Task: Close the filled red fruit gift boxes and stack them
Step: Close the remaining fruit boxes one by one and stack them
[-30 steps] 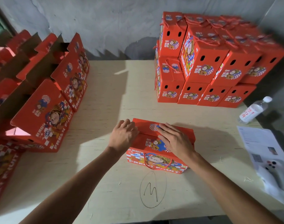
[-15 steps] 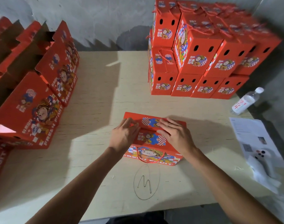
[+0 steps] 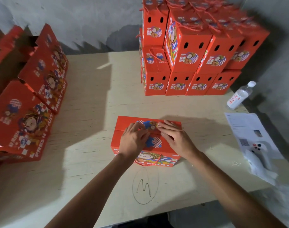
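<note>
A red gift box point(image 3: 132, 125) is lain at frame centre on the table point(image 3: 91, 104). Its top flaps are pressed by the left hand point(image 3: 134, 140) and right hand point(image 3: 176, 139), fingers extended flat, nothing grasped. Closed boxes point(image 3: 194, 51) are stacked at upper right.

Red box point(image 3: 124, 125) w/ cartoon print, lying flat near table's front edge, top flaps folded down, red rope handle on front side. Closed boxes stack point(image 3: 194, 58) at rear right, two tiers, upright, vent holes facing front. Open boxes point(image 3: 25, 116) in a row at left, lids up.
</note>
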### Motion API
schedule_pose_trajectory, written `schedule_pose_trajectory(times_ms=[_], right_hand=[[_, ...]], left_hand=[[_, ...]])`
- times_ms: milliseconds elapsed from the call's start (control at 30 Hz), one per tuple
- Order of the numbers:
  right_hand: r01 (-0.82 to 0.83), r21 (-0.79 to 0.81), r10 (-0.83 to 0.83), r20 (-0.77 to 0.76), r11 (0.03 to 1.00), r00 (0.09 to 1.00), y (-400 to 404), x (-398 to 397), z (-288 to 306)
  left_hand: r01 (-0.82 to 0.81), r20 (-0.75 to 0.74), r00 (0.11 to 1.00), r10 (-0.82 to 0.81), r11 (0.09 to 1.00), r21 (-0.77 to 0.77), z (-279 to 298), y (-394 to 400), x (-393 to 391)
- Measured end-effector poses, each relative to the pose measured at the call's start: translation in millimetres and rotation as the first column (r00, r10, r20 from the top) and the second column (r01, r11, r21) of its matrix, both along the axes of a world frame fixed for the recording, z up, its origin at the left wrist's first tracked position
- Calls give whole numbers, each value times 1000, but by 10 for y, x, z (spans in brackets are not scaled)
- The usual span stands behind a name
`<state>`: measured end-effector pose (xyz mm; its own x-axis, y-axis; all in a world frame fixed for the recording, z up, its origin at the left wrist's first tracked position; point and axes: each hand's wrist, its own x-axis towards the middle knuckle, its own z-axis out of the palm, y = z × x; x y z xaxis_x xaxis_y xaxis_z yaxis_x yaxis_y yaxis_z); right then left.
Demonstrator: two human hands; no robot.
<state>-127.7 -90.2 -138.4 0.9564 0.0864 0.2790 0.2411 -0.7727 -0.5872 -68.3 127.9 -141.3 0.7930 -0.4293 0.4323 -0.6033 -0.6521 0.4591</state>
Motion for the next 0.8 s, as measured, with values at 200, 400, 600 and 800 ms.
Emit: schedule_pose_trajectory(times_ms=[200, 400, 600, 800], right_hand=[[294, 4, -294, -27, 956, 955, -87, -87, -82], [579, 527, -297, -526, 622, 797, -79, -223, -184], [553, 605, -287, -484, 573, 826, -119, -158, -199], [549, 474, -339, -460, 689, 821, -179, -199, -143]], left_hand=[[-20, -95, 995, 32, 992, 126, 35, -230, 55], [33, -266, 962, 69, 932, 360, 18, -445, 73], [32, -273, 959, 72, 933, 357, 27, -462, 121], [113, -219, 974, -57, 961, 252, 106, -325, 87]])
